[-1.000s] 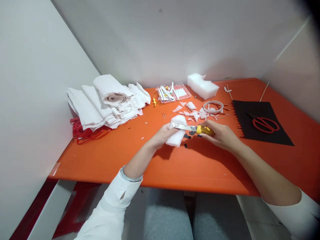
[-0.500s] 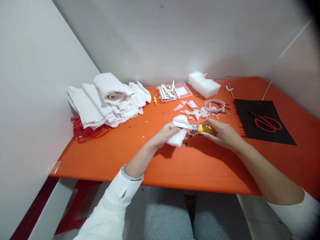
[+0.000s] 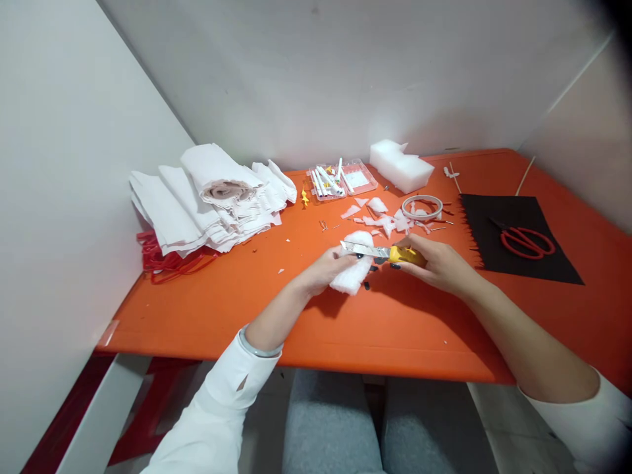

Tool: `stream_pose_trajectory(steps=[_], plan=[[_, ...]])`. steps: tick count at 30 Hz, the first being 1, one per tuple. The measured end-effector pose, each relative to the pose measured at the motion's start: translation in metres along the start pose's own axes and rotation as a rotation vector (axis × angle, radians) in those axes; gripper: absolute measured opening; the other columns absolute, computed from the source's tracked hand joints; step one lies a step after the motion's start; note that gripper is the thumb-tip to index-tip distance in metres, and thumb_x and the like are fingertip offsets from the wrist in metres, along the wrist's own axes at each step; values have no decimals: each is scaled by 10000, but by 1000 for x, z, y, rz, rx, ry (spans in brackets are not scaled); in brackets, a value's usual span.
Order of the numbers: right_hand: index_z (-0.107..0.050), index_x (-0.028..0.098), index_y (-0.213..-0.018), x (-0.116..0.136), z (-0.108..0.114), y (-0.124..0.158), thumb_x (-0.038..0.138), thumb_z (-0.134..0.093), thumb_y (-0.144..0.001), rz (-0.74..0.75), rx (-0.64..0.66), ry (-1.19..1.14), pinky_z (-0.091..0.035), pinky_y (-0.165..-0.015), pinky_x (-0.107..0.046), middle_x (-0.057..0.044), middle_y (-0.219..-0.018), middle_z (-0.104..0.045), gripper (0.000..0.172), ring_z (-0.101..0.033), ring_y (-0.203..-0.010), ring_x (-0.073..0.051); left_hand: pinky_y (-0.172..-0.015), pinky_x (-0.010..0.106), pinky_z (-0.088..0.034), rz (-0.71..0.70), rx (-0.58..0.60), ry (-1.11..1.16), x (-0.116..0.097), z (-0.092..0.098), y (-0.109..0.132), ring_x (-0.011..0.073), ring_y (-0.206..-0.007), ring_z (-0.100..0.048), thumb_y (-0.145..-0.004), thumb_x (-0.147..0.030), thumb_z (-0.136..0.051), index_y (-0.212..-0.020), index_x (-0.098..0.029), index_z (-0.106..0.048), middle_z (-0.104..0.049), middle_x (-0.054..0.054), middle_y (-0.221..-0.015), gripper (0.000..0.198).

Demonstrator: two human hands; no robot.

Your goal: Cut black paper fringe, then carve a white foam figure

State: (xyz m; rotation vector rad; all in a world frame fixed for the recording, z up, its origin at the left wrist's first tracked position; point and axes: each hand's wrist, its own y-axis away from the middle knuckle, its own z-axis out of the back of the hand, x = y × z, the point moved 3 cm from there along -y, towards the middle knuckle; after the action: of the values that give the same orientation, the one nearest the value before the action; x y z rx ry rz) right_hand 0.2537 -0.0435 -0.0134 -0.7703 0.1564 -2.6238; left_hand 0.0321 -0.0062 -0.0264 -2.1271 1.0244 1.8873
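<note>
White foam has moved a bit nearer the person. From the head camera, it sits over the orange worktop, long side running away, far end leaning right. It looks fluffy and bumpy. The left grip pinches its left side. The right grip is wrapped round the yellow knife; its long silver blade points left, across the foam.

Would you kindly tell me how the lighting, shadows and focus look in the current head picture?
In the head view, fairly even light on the orange table; also there, a soft shadow under the right hand; same view, the utility knife fairly clear, the right sleeve blurring toward the frame edge, and a dark, fuzzy upper-right corner.
</note>
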Motion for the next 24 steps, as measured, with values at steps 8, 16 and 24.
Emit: stream_pose_trajectory(steps=[8, 16, 24], plan=[[-534, 212, -1020, -2, 0, 0, 407, -547, -866, 4, -30, -6, -398, -599, -257, -34, -853, -640, 248, -558, -663, -162, -486, 205, -420, -1, 35, 48, -2, 2, 1, 115, -548, -586, -628, -386, -777, -854, -92, -656, -669, 63, -718, 390], [-532, 217, -1030, -1, -1, 1, 400, -553, -867, 15, -28, -15, -392, -596, -250, -27, -844, -630, 246, -542, -654, -151, -530, 231, -424, 11, 28, 12, 4, 0, 0, 126, -579, -585, -609, -397, -781, -848, -98, -670, -667, 64, -725, 399], [-523, 204, -1031, -2, 3, 1, 405, -540, -873, 32, -71, -35, -407, -617, -266, -44, -843, -625, 256, -540, -656, -164, -503, 204, -404, -23, 89, 120, -6, 1, 3, 103, -546, -572, -574, -390, -819, -885, -101, -670, -659, 54, -713, 451]])
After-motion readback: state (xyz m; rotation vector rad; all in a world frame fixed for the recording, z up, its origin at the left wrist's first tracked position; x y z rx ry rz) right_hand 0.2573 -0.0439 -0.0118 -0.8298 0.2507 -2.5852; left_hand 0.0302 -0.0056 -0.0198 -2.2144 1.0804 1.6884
